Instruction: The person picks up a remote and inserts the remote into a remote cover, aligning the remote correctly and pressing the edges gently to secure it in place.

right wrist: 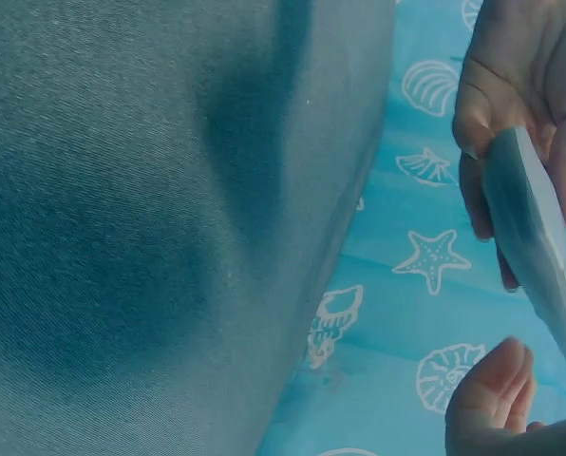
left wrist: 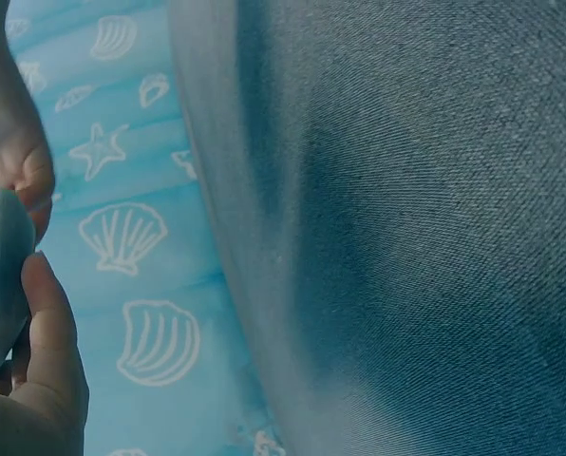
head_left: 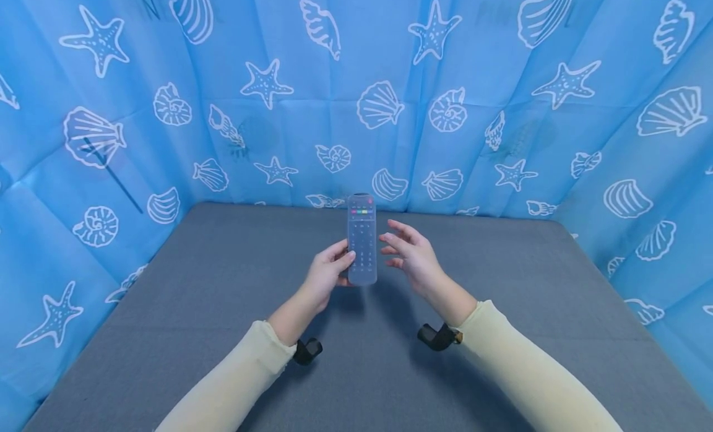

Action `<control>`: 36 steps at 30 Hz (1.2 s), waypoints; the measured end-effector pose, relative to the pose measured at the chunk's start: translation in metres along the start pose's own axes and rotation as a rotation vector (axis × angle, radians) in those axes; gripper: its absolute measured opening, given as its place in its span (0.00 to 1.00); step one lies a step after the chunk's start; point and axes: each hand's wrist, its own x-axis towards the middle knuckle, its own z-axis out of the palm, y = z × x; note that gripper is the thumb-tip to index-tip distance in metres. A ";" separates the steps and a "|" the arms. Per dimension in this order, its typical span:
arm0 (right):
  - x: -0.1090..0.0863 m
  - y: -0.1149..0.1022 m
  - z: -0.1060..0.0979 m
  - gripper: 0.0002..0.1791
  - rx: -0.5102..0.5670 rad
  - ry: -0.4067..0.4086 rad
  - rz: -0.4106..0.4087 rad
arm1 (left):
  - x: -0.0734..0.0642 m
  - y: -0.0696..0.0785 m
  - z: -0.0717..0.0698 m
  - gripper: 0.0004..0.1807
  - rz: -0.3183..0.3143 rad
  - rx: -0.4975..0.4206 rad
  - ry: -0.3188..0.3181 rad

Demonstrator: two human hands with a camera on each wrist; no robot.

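Note:
A remote control point(head_left: 362, 240) in a translucent cover stands nearly upright over the grey table, its buttons facing me. My left hand point(head_left: 328, 268) grips its lower left side, thumb on the front and fingers behind. In the left wrist view the remote point(left wrist: 3, 271) shows edge-on at the far left, with the left hand point(left wrist: 46, 370) around its lower part. To the right of the remote, my right hand point(head_left: 412, 255) is raised with loosely bent, spread fingers, a small gap from it. The right wrist view shows the remote point(right wrist: 530, 223) from the side, the right hand point(right wrist: 492, 399) below it.
A grey cloth-covered table point(head_left: 223, 358) spreads beneath both hands. Behind it and at the sides hangs a blue curtain point(head_left: 334, 67) printed with white shells and starfish. Each wrist carries a black strapped camera point(head_left: 437, 337).

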 end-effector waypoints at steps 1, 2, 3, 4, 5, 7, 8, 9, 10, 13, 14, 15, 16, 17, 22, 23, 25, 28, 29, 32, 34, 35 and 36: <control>0.000 -0.001 0.000 0.27 -0.005 -0.007 -0.001 | 0.000 -0.001 0.001 0.22 -0.006 0.003 -0.002; 0.001 -0.002 0.001 0.28 -0.008 -0.012 -0.002 | 0.000 -0.001 0.001 0.22 -0.010 0.008 -0.004; 0.001 -0.003 0.001 0.28 -0.012 -0.014 0.000 | -0.001 -0.001 0.002 0.22 -0.015 0.011 -0.005; 0.001 -0.003 0.001 0.28 -0.016 -0.016 0.003 | -0.001 -0.002 0.002 0.22 -0.018 0.014 -0.008; 0.001 -0.004 0.002 0.28 -0.022 -0.020 0.005 | -0.001 -0.002 0.003 0.22 -0.021 0.017 -0.008; 0.001 -0.005 0.002 0.27 -0.035 -0.024 0.008 | -0.001 -0.004 0.004 0.22 -0.025 0.022 -0.007; 0.001 -0.005 0.002 0.27 -0.039 -0.027 0.009 | -0.001 -0.005 0.004 0.22 -0.023 0.021 -0.008; 0.001 -0.005 0.003 0.27 -0.043 -0.030 0.010 | -0.001 -0.005 0.004 0.22 -0.026 0.020 -0.008; 0.001 -0.006 0.003 0.27 -0.046 -0.034 0.009 | -0.001 -0.006 0.005 0.22 -0.027 0.020 -0.009; 0.001 -0.005 0.003 0.26 -0.058 -0.041 0.011 | 0.000 -0.008 0.005 0.22 -0.030 0.024 -0.015; 0.001 -0.005 0.003 0.26 -0.061 -0.042 0.014 | 0.000 -0.009 0.005 0.22 -0.030 0.026 -0.018; 0.001 -0.005 0.003 0.26 -0.065 -0.040 0.018 | 0.000 -0.010 0.005 0.22 -0.032 0.028 -0.022; 0.002 -0.005 0.003 0.26 -0.069 -0.038 0.023 | 0.000 -0.010 0.005 0.22 -0.031 0.032 -0.026; 0.002 -0.004 0.004 0.26 -0.072 -0.036 0.030 | 0.000 -0.010 0.005 0.22 -0.033 0.033 -0.031; 0.004 -0.001 0.005 0.26 -0.071 -0.001 0.064 | 0.001 -0.011 0.005 0.22 -0.044 0.039 -0.039; 0.004 0.000 0.005 0.26 -0.072 0.006 0.069 | 0.002 -0.012 0.005 0.22 -0.051 0.039 -0.036; 0.005 0.001 0.005 0.26 -0.073 0.017 0.074 | 0.003 -0.013 0.005 0.22 -0.051 0.043 -0.037; 0.005 0.002 0.006 0.25 -0.077 0.024 0.078 | 0.005 -0.015 0.005 0.22 -0.052 0.041 -0.044; 0.006 0.002 0.006 0.25 -0.079 0.026 0.080 | 0.005 -0.015 0.005 0.22 -0.049 0.041 -0.048; 0.006 0.003 0.005 0.26 -0.082 0.032 0.091 | 0.006 -0.017 0.004 0.22 -0.053 0.046 -0.050; 0.007 0.004 0.004 0.26 -0.082 0.035 0.100 | 0.007 -0.017 0.004 0.22 -0.054 0.061 -0.046; 0.007 0.005 0.004 0.26 -0.079 0.036 0.105 | 0.007 -0.017 0.004 0.22 -0.055 0.070 -0.046; 0.008 0.005 0.004 0.26 -0.078 0.037 0.109 | 0.008 -0.018 0.003 0.23 -0.056 0.079 -0.045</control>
